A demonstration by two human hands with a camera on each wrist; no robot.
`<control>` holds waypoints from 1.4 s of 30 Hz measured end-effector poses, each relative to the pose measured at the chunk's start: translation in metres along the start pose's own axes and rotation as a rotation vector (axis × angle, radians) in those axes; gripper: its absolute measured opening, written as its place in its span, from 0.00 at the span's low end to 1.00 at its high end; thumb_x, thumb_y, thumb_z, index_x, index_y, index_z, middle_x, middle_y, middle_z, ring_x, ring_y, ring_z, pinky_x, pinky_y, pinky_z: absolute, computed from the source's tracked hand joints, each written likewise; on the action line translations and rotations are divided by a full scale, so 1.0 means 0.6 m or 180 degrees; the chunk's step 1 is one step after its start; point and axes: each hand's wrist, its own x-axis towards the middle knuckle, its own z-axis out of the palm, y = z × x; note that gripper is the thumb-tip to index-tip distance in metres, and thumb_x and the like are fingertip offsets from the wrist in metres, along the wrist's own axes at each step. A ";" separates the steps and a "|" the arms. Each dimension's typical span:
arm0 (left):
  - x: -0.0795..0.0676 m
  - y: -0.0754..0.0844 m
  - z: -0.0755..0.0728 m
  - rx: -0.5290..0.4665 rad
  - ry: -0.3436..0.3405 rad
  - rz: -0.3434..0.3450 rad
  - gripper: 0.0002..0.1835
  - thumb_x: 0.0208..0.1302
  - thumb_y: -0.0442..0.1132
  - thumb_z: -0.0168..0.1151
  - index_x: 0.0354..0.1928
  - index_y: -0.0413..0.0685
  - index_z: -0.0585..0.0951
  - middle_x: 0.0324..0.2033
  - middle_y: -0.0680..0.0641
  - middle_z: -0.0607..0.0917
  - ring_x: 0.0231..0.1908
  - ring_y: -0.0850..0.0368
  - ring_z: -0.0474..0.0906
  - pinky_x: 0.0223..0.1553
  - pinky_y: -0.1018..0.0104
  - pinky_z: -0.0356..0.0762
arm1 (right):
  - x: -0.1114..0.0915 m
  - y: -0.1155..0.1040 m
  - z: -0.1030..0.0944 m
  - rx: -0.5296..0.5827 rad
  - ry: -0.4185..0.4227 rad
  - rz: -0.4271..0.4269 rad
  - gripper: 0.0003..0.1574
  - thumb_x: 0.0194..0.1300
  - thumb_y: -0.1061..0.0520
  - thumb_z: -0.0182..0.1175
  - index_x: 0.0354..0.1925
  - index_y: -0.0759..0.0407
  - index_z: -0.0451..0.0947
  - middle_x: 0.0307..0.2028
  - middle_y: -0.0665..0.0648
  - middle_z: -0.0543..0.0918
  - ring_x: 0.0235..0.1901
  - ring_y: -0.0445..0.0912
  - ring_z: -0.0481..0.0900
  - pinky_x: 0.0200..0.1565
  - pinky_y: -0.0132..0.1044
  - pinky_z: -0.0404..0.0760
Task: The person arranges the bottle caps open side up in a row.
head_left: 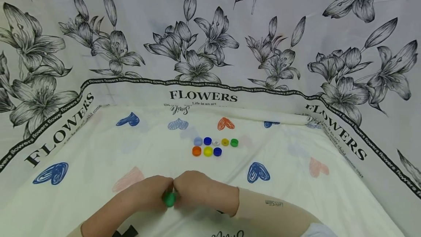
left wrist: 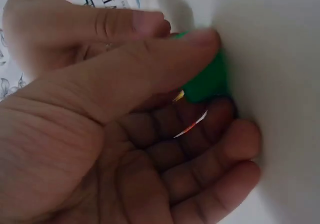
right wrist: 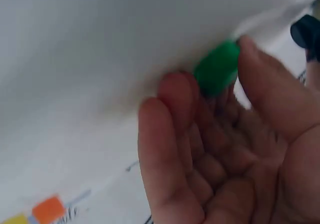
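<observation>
Both hands meet low in the middle of the head view, close over the cloth. Between them is a green plastic cap (head_left: 169,199). My left hand (head_left: 146,195) pinches it under the thumb; in the left wrist view the cap (left wrist: 207,82) shows between thumb and fingers, the other fingers curling below. From the other side my right hand (head_left: 198,189) holds it too: the right wrist view has the green cap (right wrist: 219,68) between thumb tip and fingertips. Much of the cap is hidden by fingers.
Beyond the hands, small plastic caps lie in two rows: an orange cap (head_left: 196,151), a yellow cap (head_left: 208,151), a green cap (head_left: 234,142) and several others. A heart-printed white cloth (head_left: 210,176) covers the surface; a flower-printed curtain (head_left: 138,21) hangs behind.
</observation>
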 end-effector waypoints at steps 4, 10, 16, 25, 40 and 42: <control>0.010 -0.011 0.013 -0.0069 0.0150 0.0359 0.17 0.49 0.31 0.78 0.31 0.54 0.78 0.26 0.60 0.77 0.29 0.63 0.70 0.35 0.65 0.72 | 0.008 -0.011 0.026 0.0014 0.0263 0.0084 0.16 0.56 0.45 0.79 0.33 0.53 0.84 0.22 0.43 0.77 0.23 0.35 0.71 0.28 0.26 0.72; 0.034 -0.005 0.014 -0.0418 0.0023 0.0591 0.11 0.53 0.32 0.76 0.27 0.53 0.81 0.21 0.60 0.75 0.25 0.65 0.68 0.29 0.69 0.68 | -0.017 0.018 0.032 0.0531 0.0383 0.0149 0.09 0.61 0.51 0.76 0.30 0.52 0.86 0.20 0.42 0.74 0.22 0.35 0.67 0.28 0.26 0.69; 0.073 0.026 -0.013 -0.0771 -0.0008 0.0576 0.04 0.66 0.39 0.70 0.33 0.50 0.90 0.20 0.54 0.82 0.21 0.61 0.72 0.23 0.68 0.67 | -0.059 0.067 0.000 0.1112 0.0666 0.0237 0.08 0.71 0.57 0.66 0.43 0.55 0.90 0.25 0.43 0.79 0.23 0.35 0.68 0.28 0.26 0.69; 0.182 0.077 -0.039 -0.1258 0.0972 0.0196 0.11 0.71 0.42 0.66 0.41 0.41 0.89 0.31 0.46 0.87 0.26 0.55 0.81 0.32 0.61 0.80 | -0.082 0.195 -0.058 0.1990 0.1056 0.1090 0.12 0.76 0.59 0.59 0.42 0.66 0.86 0.27 0.54 0.85 0.30 0.50 0.86 0.34 0.35 0.83; 0.129 -0.007 -0.137 -0.0970 0.1697 -0.0217 0.16 0.78 0.45 0.56 0.47 0.41 0.86 0.34 0.47 0.85 0.31 0.50 0.80 0.33 0.58 0.73 | -0.053 0.270 -0.024 0.2386 0.0805 0.1885 0.14 0.75 0.58 0.60 0.35 0.67 0.86 0.23 0.57 0.86 0.22 0.46 0.85 0.30 0.36 0.85; 0.132 -0.005 -0.141 -0.0941 0.1710 -0.0184 0.16 0.78 0.46 0.56 0.47 0.41 0.86 0.34 0.47 0.85 0.32 0.50 0.80 0.33 0.58 0.73 | -0.055 0.275 -0.024 0.2406 0.0868 0.1914 0.14 0.75 0.58 0.61 0.35 0.67 0.85 0.23 0.57 0.86 0.23 0.46 0.86 0.30 0.36 0.85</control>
